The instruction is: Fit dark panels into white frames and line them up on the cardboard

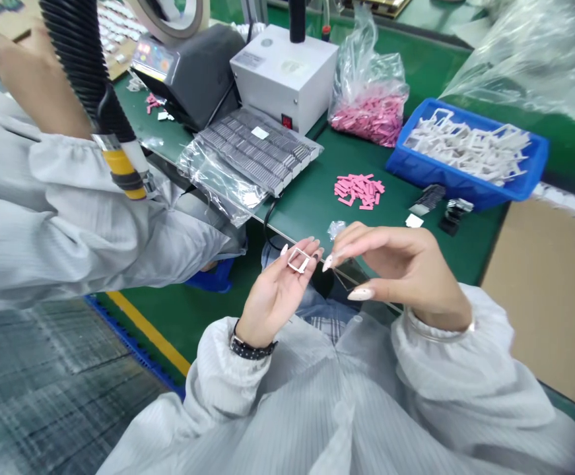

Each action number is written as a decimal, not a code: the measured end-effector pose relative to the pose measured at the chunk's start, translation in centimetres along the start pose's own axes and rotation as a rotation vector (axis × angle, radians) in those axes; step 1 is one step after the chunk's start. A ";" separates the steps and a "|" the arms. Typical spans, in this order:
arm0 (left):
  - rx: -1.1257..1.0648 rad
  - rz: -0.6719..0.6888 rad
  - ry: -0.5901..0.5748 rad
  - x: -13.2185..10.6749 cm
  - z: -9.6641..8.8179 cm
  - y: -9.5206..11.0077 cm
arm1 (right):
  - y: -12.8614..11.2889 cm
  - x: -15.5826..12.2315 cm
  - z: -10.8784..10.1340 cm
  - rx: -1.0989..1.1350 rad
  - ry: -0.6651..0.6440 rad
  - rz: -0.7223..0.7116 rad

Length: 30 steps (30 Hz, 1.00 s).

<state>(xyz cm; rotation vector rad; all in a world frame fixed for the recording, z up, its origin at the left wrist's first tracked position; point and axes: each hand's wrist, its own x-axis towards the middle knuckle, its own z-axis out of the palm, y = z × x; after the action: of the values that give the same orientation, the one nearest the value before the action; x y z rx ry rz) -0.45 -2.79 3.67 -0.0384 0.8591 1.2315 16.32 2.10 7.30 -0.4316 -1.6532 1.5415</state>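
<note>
A small white plastic frame (292, 253), roughly square, rests on the fingers of my left hand (278, 284), with the thumb at its edge. The palm faces up and the fingers are bent around the piece. Just to the right, my right hand (396, 264) hovers with thumb and fingertips well apart, not touching the frame. Thin lines show in the gap between those fingertips; I cannot make out what they are. On the green table (307, 211) beyond lie a loose heap of pink strips (359, 191) and a crumpled clear scrap (337, 229).
A blue bin (396, 161) of white frames stands back right, with small black pieces (455, 214) before it. Behind are a bag of pink strips (369, 112), a grey box (282, 79) and a tray of metal parts (257, 152). A co-worker's sleeve (69, 171) and black hose (76, 59) occupy the left.
</note>
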 end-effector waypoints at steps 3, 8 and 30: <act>-0.032 -0.019 -0.048 -0.1 0.4 -0.2 | 0.3 -0.4 -0.1 -0.030 0.076 -0.018; -0.026 -0.001 -0.177 -0.3 0.6 -0.7 | 0.7 -1.0 -0.7 -0.073 0.184 -0.013; 0.060 -0.062 -0.408 -0.3 0.3 -1.6 | 2.6 -1.9 0.1 0.059 0.257 -0.096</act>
<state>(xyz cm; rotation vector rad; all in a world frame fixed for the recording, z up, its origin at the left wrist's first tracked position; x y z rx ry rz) 1.02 -3.53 3.42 0.2265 0.5333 1.1033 16.71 1.17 4.24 -0.4896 -1.4067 1.3978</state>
